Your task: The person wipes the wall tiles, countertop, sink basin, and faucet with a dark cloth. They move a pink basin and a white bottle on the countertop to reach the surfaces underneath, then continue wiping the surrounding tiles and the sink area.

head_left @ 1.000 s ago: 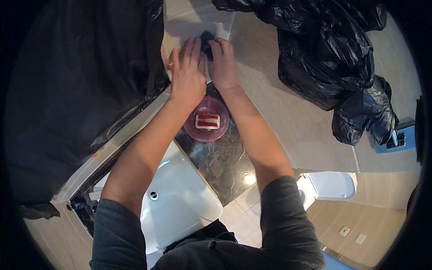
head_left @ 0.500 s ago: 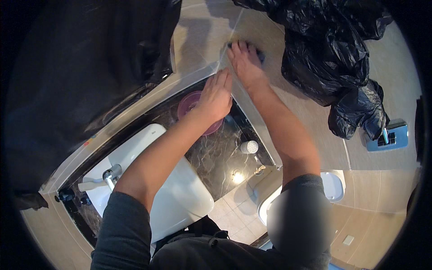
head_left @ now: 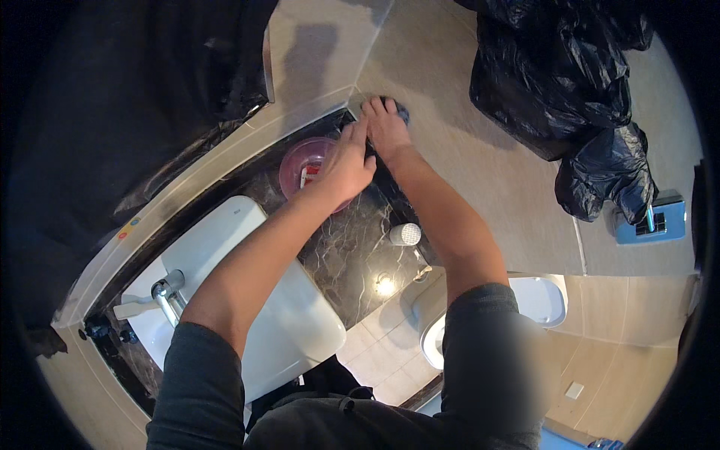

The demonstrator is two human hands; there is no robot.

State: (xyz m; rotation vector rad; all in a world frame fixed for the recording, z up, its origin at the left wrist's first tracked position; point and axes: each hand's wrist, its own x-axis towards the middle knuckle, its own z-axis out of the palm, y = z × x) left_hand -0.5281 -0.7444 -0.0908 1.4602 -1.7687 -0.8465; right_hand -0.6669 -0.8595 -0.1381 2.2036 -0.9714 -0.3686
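- Tiled wall, under the right fingers and reaching off to their right: hard and likely smooth, so it probably gives little grip.
- Dark marble surface, below both sets of fingers: stiff, polished and probably slick if wet.
- Pink bowl, just left of the left fingers and partly hidden by that hand: looks like thin, light plastic, likely to flex and slide; the rim on its far left side is the clear place to take hold.
- Left hand: fingers extended close together, thumb apart, nothing visible in them; the palm is hidden.
- Right hand: fingers laid over the dark pad at the wall; I cannot tell whether they curl round its edge.
- Dark pad, beneath the right fingers and showing past their right side: seems light, soft and hard to break; best held flat under spread fingers, or pinched at that exposed edge.
- Red-and-white block in the bowl, left of the left fingers: probably light; its long sides suit a pinch.
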